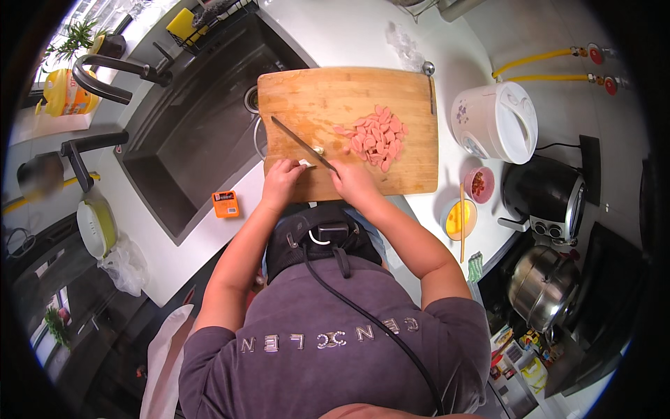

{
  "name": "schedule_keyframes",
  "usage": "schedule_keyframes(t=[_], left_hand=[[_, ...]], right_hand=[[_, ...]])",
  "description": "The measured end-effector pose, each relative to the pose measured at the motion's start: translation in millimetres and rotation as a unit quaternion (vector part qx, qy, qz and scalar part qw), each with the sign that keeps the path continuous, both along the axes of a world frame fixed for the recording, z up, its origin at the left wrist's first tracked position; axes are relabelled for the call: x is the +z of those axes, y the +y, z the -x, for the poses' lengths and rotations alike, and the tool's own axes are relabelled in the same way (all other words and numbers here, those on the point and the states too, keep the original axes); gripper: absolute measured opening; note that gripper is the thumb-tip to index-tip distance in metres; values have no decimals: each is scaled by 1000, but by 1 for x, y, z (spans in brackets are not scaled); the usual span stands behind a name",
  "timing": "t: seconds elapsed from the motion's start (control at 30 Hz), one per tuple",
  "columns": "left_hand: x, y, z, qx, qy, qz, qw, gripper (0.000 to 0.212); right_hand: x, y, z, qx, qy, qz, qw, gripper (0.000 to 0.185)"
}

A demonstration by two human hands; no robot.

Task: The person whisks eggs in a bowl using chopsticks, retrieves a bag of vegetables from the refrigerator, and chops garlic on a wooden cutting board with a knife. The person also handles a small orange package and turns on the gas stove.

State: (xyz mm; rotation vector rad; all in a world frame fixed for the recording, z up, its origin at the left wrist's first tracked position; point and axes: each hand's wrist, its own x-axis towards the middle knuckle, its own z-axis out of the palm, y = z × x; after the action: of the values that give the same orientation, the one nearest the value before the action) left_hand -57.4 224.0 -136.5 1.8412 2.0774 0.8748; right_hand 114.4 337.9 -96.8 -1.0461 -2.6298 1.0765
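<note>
A wooden cutting board (pixel 324 94) lies on the counter, its left side reaching over the sink. My right hand (pixel 353 183) grips a knife (pixel 298 137) whose dark blade slants up and left across the board. At the board's lower left, the fingertips of my left hand (pixel 282 180) touch a small white piece (pixel 306 163), perhaps garlic. Another small pale piece (pixel 318 150) lies by the blade. A pile of pink sausage slices (pixel 379 137) sits on the right half of the board.
Left is a dark sink (pixel 209 120) with a black faucet (pixel 104 78). An orange box (pixel 225 204) sits near its edge. To the right are a white rice cooker (pixel 494 121), a pink bowl (pixel 479 185), a bowl of beaten egg (pixel 458 219) with chopsticks (pixel 462 246) and a black air fryer (pixel 544 194).
</note>
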Motion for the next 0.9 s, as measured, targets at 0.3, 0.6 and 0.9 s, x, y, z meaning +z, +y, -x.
schedule_keyframes(t=[0.3, 0.6, 0.9], left_hand=[[-5, -1, 3, -15, 38, 19, 999, 16], [-11, -2, 3, -11, 39, 13, 999, 16], [-9, -4, 3, -26, 35, 18, 999, 14]], right_hand=[[25, -8, -13, 66, -58, -14, 996, 13], [29, -4, -23, 97, -102, -2, 990, 11], [1, -4, 11, 14, -41, 11, 999, 14]])
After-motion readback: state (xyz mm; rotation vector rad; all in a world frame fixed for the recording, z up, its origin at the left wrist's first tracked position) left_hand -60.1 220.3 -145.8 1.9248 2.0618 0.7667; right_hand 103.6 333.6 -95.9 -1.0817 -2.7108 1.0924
